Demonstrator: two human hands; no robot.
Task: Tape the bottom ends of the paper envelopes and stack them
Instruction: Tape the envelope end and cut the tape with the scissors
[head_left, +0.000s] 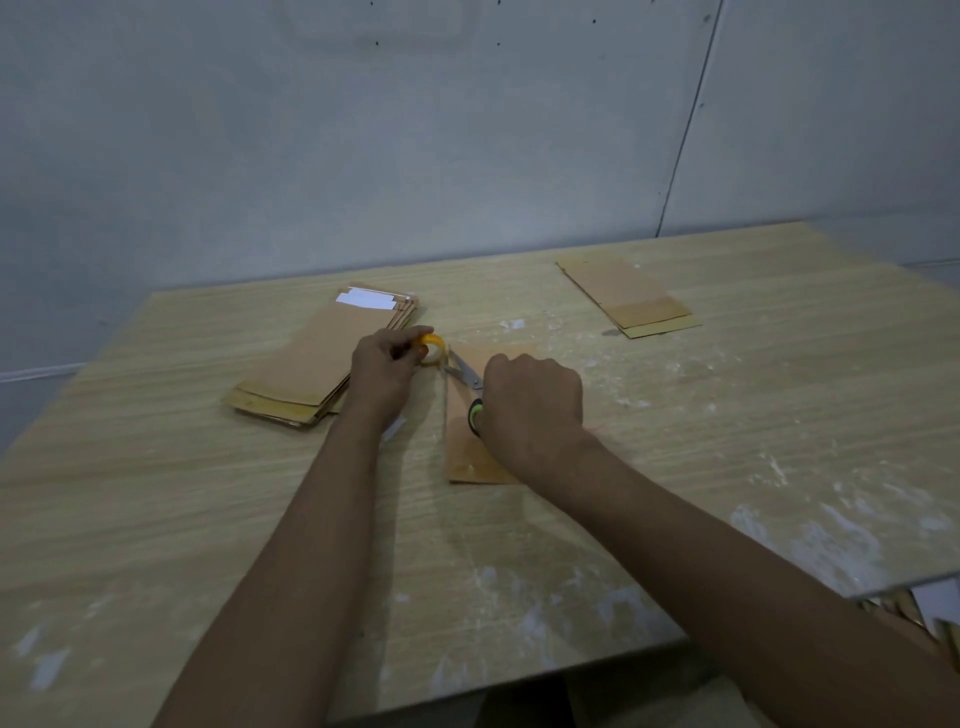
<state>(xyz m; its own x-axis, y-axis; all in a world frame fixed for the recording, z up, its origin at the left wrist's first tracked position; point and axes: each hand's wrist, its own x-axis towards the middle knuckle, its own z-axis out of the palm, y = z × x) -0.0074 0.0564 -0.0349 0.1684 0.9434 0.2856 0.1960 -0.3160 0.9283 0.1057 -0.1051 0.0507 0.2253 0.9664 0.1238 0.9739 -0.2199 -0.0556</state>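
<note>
Workshop: stained worktable (675, 467), bare wall (363, 156)

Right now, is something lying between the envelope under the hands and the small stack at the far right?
Nothing visible: only bare table with white smears separates the envelope from the far-right stack.

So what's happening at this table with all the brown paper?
A person is taping paper envelopes. The left hand holds a yellow tape roll, while the right hand works scissors at the tape, over one envelope lying on the table. A thick pile of envelopes sits to the left, a smaller pile far right.
</note>
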